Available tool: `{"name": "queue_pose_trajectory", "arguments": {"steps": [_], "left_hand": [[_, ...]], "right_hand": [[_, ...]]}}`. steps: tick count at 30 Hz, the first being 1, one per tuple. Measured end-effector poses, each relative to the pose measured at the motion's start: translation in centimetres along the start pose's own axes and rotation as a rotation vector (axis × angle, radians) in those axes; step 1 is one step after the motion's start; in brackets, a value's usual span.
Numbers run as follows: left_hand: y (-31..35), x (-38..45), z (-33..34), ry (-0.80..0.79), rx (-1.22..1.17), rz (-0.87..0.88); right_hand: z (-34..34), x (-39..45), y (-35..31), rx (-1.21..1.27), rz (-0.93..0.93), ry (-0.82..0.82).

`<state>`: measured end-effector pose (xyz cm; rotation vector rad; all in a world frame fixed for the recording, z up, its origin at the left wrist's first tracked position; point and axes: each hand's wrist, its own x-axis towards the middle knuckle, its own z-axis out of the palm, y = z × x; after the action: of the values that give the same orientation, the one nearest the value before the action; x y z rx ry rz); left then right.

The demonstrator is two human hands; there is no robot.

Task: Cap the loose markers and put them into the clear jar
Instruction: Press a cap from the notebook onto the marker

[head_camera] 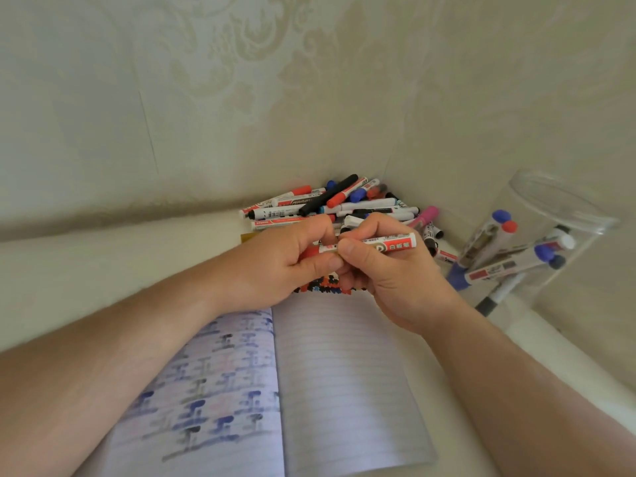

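A white marker with a red label (389,245) lies level between both hands over the notebook. My right hand (389,270) grips its barrel, thumb on top. My left hand (275,259) curls round its left end, where a bit of red shows; the cap is mostly hidden by the fingers. A pile of loose markers (330,204), red, blue, black and pink, lies in the corner behind the hands. The clear jar (550,235) stands at the right and holds several capped markers.
An open lined notebook (330,373) lies under my forearms, its left page covered with ink marks. Patterned walls close the corner behind and to the right. The pale table surface (103,256) extends to the left.
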<state>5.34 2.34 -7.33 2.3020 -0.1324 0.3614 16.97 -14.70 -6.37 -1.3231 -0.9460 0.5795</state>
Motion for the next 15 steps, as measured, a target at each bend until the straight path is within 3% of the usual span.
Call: {"name": "queue_pose_trajectory", "arguments": {"steps": [2, 4, 9, 12, 15], "left_hand": [[-0.2, -0.1, -0.1, 0.076, 0.269, 0.026], [-0.4, 0.2, 0.1, 0.125, 0.377, 0.058], [-0.3, 0.5, 0.2, 0.115, 0.321, 0.055], [-0.4, 0.5, -0.1, 0.026, 0.116, 0.016], [-0.8, 0.5, -0.2, 0.007, 0.101, 0.001]], "right_hand": [[0.7, 0.2, 0.5, -0.034, -0.023, 0.089], [1.4, 0.5, 0.9, -0.047, -0.038, 0.172], [1.6, 0.7, 0.9, 0.094, 0.002, 0.152], [0.8, 0.7, 0.8, -0.001, -0.025, 0.07], [0.4, 0.3, 0.3, -0.07, -0.048, 0.027]]}}
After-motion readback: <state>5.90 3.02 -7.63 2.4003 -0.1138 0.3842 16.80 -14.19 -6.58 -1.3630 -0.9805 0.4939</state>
